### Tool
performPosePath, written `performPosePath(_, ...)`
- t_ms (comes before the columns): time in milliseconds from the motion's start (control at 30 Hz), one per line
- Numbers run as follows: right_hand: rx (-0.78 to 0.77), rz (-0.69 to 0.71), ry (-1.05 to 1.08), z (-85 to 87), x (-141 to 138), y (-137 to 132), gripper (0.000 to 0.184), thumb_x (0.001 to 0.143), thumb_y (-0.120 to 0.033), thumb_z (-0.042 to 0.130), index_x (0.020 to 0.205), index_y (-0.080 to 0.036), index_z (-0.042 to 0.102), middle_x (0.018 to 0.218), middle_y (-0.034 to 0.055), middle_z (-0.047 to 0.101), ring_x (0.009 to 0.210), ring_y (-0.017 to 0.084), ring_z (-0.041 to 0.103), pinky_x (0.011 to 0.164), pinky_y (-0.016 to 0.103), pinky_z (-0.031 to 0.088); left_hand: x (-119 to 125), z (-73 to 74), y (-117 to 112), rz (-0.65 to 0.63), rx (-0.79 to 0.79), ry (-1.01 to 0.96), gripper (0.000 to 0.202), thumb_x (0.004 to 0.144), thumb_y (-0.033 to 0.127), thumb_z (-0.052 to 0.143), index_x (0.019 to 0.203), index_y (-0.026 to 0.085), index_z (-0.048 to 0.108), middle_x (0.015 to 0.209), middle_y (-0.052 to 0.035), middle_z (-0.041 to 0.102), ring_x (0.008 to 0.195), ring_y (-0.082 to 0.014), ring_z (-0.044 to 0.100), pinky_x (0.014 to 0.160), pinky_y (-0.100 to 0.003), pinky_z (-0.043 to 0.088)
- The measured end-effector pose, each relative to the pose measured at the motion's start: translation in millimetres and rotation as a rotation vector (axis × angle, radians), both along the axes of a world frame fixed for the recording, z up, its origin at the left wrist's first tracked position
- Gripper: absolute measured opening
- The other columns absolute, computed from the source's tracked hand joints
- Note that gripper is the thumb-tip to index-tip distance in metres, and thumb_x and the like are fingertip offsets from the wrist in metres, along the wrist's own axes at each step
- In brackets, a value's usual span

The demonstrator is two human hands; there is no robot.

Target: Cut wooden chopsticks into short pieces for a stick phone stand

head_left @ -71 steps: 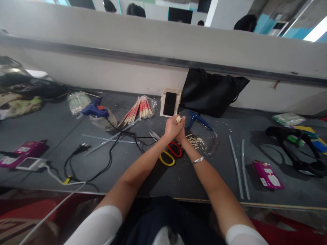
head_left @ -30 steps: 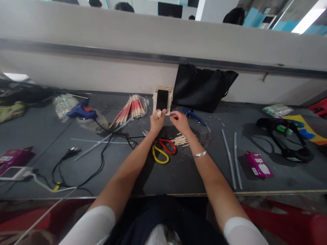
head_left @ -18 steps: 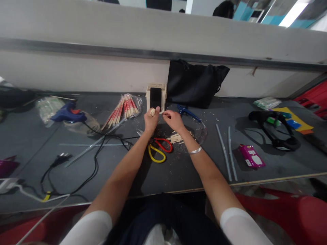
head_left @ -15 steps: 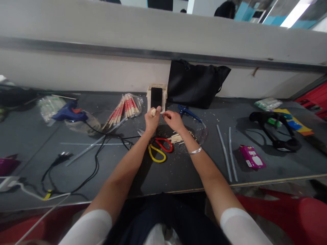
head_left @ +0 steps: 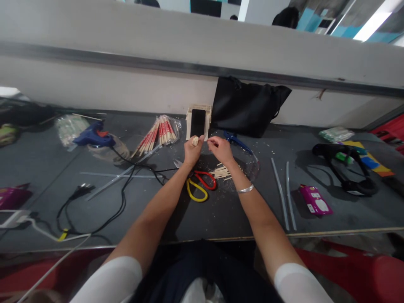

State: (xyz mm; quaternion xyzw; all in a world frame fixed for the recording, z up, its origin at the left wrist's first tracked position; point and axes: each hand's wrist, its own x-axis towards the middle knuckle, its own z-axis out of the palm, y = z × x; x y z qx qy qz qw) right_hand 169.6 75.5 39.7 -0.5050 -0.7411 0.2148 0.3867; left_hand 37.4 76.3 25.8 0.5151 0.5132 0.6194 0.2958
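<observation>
My left hand (head_left: 191,152) is closed around a bundle of short wooden sticks (head_left: 195,141), whose pale ends show above the fist. Close on its right, my right hand (head_left: 221,149) has its fingertips pinched together; whatever they hold is too small to make out. Just beyond both hands a black phone (head_left: 198,122) leans on a stand made of wooden sticks (head_left: 188,128). Cut sticks (head_left: 221,171) lie in a loose pile under my right wrist. Scissors with one red and one yellow handle (head_left: 197,198) rest beside my left forearm.
To the left are a blue glue gun (head_left: 94,136) with its black cord, packaged chopsticks (head_left: 166,130) and crossed glue sticks. A second blue glue gun (head_left: 238,143) lies near a black bag (head_left: 249,107). Rightward are two glue sticks, a purple box (head_left: 315,200) and a black headset-like frame (head_left: 344,168).
The whole view has shifted slightly, so everything appears a little farther right. Both hands stay close together, the left on the stick bundle and the right pinched.
</observation>
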Motion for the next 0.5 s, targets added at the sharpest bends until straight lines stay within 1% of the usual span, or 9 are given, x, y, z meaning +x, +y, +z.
performPosePath(167, -0.005, -0.002, 0.02, 0.7, -0.8, -1.8, 0.015, 0.088, -0.02, 0.057, 0.086, -0.02, 0.072, 0.072, 0.0006, 0.073, 0.07, 0.017, 0.071, 0.074, 0.027, 0.053, 1.3, -1.0, 1.3, -0.024, -0.009, 0.007, 0.052, 0.083, 0.03, 0.07, 0.051, 0.021, 0.03, 0.052, 0.008, 0.026, 0.052, -0.008, 0.027, 0.051, -0.022, 0.029)
performPosePath(300, -0.001, -0.008, 0.04, 3.7, -0.4, -2.4, 0.015, 0.089, -0.021, 0.057, 0.085, -0.021, 0.072, 0.068, -0.0013, 0.072, 0.067, 0.016, 0.07, 0.072, 0.026, 0.053, -0.3, -1.7, 4.0, -0.047, -0.066, -0.03, 0.05, 0.082, 0.035, 0.07, 0.051, 0.021, 0.033, 0.05, 0.0077, 0.027, 0.051, -0.0075, 0.028, 0.049, -0.022, 0.028)
performPosePath(400, 0.003, -0.012, 0.054, 6.6, 1.5, -1.7, 0.015, 0.089, -0.021, 0.057, 0.085, -0.021, 0.071, 0.067, -0.0017, 0.072, 0.066, 0.016, 0.071, 0.072, 0.026, 0.053, -2.8, -3.9, 5.3, -0.022, -0.068, -0.069, 0.049, 0.084, 0.038, 0.067, 0.052, 0.022, 0.034, 0.049, 0.0072, 0.03, 0.049, -0.0077, 0.029, 0.048, -0.023, 0.028)
performPosePath(500, 0.009, -0.015, 0.065, 8.0, 2.4, -1.2, 0.015, 0.089, -0.021, 0.057, 0.085, -0.021, 0.071, 0.068, -0.0014, 0.072, 0.067, 0.016, 0.071, 0.072, 0.026, 0.053, -4.6, -7.5, 6.3, -0.009, -0.077, -0.115, 0.049, 0.085, 0.038, 0.065, 0.051, 0.022, 0.033, 0.048, 0.0072, 0.031, 0.048, -0.0079, 0.03, 0.047, -0.023, 0.029)
